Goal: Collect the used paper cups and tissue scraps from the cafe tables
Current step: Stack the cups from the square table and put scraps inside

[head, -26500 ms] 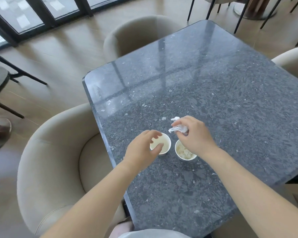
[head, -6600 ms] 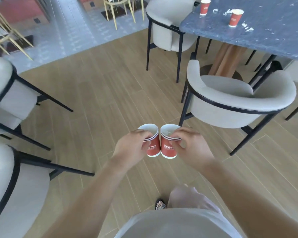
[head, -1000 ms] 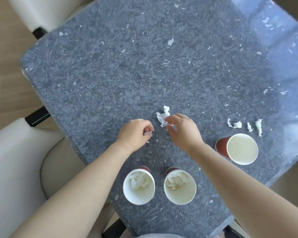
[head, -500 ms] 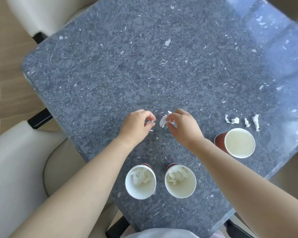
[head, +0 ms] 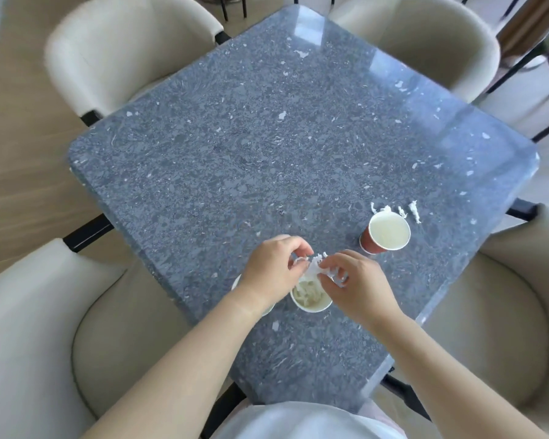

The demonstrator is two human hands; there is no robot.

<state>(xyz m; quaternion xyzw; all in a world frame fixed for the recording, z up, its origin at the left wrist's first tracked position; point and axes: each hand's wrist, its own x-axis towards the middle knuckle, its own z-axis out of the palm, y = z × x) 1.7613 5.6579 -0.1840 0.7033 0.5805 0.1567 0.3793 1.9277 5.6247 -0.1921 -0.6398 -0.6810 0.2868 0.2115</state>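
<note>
Over the near part of the grey stone table point(head: 267, 147), my left hand point(head: 271, 270) and my right hand point(head: 358, 285) each pinch white tissue scraps point(head: 314, 264), held just above a paper cup with tissue inside point(head: 311, 296). A second cup point(head: 238, 285) is mostly hidden under my left hand. To the right stands a red paper cup point(head: 385, 232), empty inside. Several small tissue scraps point(head: 412, 210) lie on the table just beyond it.
Cream armchairs surround the table: far left point(head: 124, 49), far right point(head: 425, 36), near left point(head: 45, 327) and near right point(head: 504, 312). Black table legs show at the edges. Wooden floor point(head: 13, 137) lies to the left.
Both hands have lifted the scraps off the table and drawn back toward me, now over the two near cups. The view has pulled back, showing more of the table.
</note>
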